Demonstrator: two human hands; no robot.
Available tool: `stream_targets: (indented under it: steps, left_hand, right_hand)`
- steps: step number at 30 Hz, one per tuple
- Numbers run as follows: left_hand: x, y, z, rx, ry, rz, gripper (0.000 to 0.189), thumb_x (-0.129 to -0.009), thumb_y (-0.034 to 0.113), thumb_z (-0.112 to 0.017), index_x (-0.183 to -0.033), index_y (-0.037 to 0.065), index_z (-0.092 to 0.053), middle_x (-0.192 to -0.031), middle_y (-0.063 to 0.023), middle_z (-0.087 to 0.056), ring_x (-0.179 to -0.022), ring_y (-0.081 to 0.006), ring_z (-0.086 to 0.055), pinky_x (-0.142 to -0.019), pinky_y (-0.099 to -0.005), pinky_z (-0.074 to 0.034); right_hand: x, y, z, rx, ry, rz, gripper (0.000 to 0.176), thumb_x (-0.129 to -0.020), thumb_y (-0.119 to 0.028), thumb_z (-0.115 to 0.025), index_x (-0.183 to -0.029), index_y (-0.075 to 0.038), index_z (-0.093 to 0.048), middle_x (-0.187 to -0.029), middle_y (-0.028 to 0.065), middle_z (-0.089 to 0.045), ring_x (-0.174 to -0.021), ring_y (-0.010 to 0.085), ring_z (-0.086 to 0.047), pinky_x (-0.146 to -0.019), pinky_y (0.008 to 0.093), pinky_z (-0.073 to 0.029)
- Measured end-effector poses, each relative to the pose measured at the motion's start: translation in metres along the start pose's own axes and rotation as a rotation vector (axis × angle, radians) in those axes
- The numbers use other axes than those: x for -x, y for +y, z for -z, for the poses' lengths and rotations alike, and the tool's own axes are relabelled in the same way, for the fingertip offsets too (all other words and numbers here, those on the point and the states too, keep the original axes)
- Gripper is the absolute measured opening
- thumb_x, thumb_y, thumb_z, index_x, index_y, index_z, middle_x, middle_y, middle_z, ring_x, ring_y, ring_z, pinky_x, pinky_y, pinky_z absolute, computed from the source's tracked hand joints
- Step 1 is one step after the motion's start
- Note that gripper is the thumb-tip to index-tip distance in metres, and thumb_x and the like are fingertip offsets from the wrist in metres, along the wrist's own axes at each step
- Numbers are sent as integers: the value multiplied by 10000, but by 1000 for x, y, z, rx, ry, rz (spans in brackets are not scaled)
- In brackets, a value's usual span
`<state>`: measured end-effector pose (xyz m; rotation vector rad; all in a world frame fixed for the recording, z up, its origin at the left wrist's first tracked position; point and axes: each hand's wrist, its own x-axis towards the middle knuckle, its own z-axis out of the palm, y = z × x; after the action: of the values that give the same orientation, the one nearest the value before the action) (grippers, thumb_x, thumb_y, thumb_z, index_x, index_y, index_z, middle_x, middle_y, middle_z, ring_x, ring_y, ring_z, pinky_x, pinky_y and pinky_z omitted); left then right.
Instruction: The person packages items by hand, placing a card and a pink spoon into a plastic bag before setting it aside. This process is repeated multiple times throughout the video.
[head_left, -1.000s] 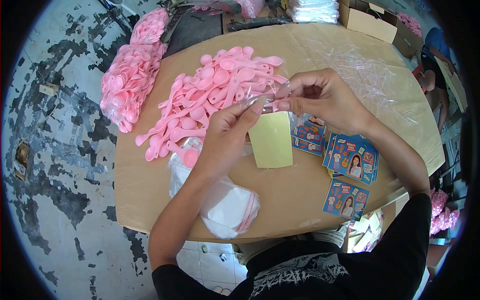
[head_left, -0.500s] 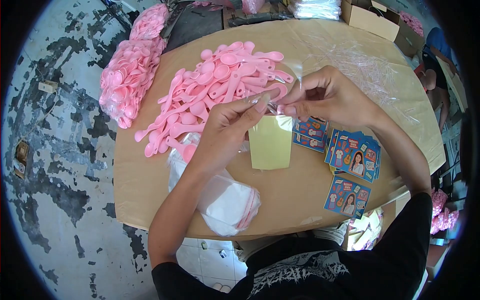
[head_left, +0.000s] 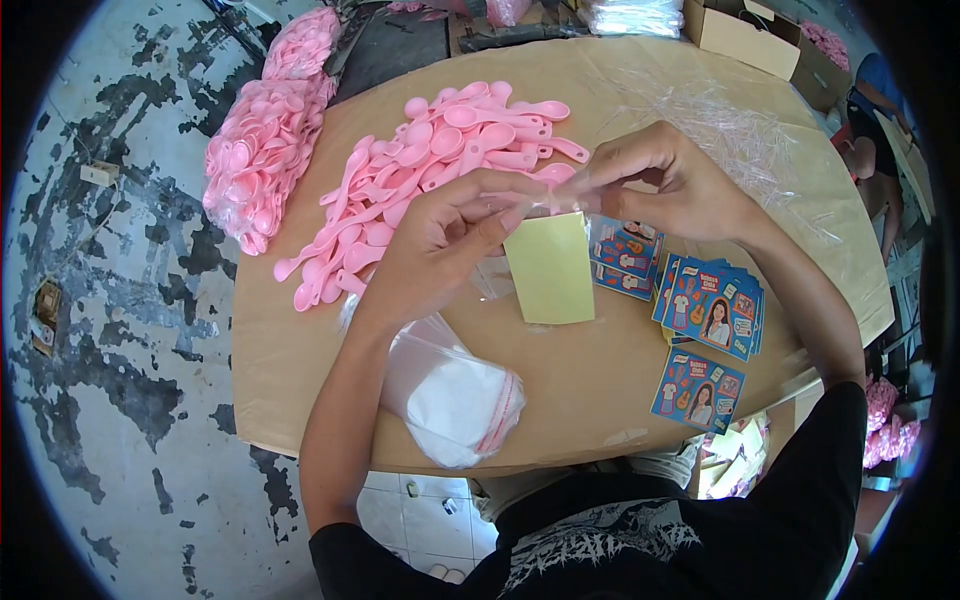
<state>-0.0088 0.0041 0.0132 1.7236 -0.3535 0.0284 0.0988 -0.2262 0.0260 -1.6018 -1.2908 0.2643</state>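
Both my left hand (head_left: 455, 235) and my right hand (head_left: 665, 185) pinch the top of a clear plastic bag (head_left: 552, 206) above the middle of the table. A pale yellow card (head_left: 552, 268) hangs upright in the bag, below my fingers. Just behind my hands lies a heap of pink spoons (head_left: 400, 170). Blue printed cards (head_left: 712, 308) lie stacked right of the bag, with one card (head_left: 697, 391) nearer the front edge and more cards (head_left: 622, 258) partly behind my right hand. A stack of clear bags (head_left: 455, 400) rests below my left forearm.
Thin clear plastic strips (head_left: 730, 130) lie on the paper-covered table (head_left: 300, 390) at the back right. Bagged pink spoons (head_left: 262, 150) stand beyond the left edge. An open cardboard box (head_left: 742, 42) is behind the table. Another person (head_left: 875, 110) is at the far right.
My right hand has moved slightly up, and the strip of plastic that stood above my fingers is now down between them. The yellow card has shifted slightly up and right and tilted.
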Motion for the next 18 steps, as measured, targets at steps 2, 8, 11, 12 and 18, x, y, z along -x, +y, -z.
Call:
stream_targets:
  steps: [2,8,11,12,18]
  left_hand:
    - [1,1,0,-41,-21,-38,230,-941,12,-507,-1144,14,-617,-1074,-72,-663,-936,-114,-628,-779,-235,-502]
    - [2,-3,9,-157,-80,-39,274,-872,-109,-411,-992,-4,-634,-975,-38,-628,-917,-105,-583,-827,-264,-453]
    - [3,-2,10,-78,-109,2,225,-859,-101,-422,-934,4,-606,-911,-12,-591,-871,-84,-547,-777,-249,-432]
    - [3,3,10,1,-113,65,185,-862,-83,-444,-915,7,-597,-872,4,-572,-837,-68,-522,-750,-231,-415]
    - [3,-15,7,-120,-113,3,158,-858,-15,-647,-821,57,-512,-781,40,-447,-653,-22,-373,-565,-206,-328]
  right_hand:
    - [-1,1,6,63,-63,75,218,-843,45,-604,-1005,-24,-732,-906,73,-729,-818,130,-667,-783,285,-535]
    - [-1,4,4,184,-82,223,223,-783,67,-607,-923,-38,-745,-854,96,-722,-796,187,-666,-770,315,-523]
    - [-2,5,5,237,-95,270,234,-770,64,-612,-921,-52,-749,-838,99,-718,-784,207,-652,-747,323,-515]
    - [-2,5,5,255,-100,285,238,-766,63,-613,-921,-55,-750,-835,100,-716,-781,213,-647,-741,325,-512]
    - [-2,1,14,357,-174,316,167,-763,33,-615,-892,-24,-704,-795,67,-700,-822,192,-644,-747,314,-509]
